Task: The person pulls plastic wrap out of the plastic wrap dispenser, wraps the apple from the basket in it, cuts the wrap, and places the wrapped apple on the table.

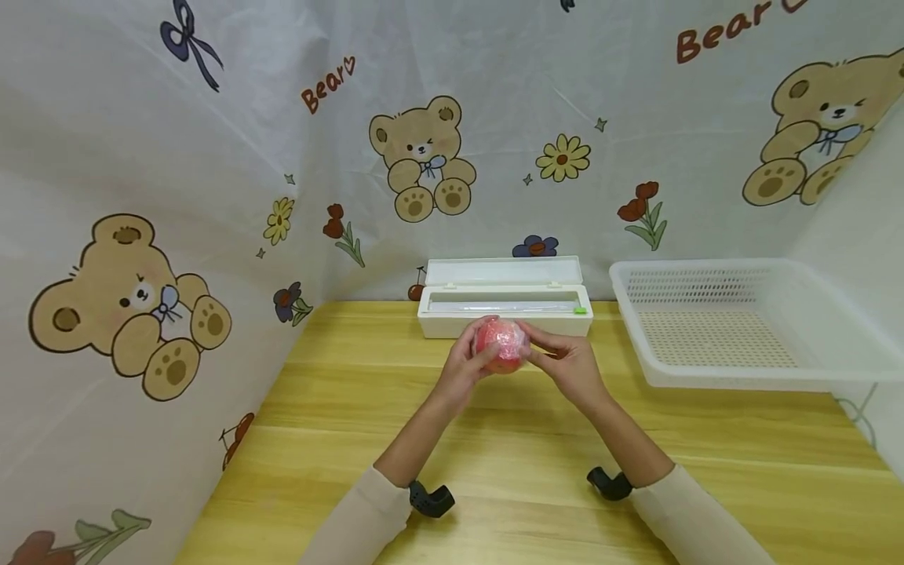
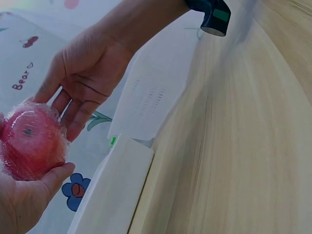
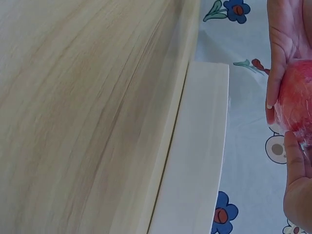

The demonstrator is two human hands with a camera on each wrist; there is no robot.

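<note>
Head view: your hands, left hand (image 1: 462,365) and right hand (image 1: 565,362), cradle film-wrapped apple (image 1: 501,345) above counter (image 1: 508,439) (slick wrap, light fingertip hold); slip likely if grip relaxes.

Glossy, crinkled film wraps the red apple (image 1: 501,344) (shiny highlights), above a smooth, matt wooden table (image 1: 494,455) and a white plastic basket (image 1: 741,377).

A pale wooden table (image 1: 494,463) carries a white, open-lidded dispenser box (image 1: 504,308) at its far edge, probably holding a film roll. A white perforated basket (image 1: 749,326) sits well to its right.
</note>
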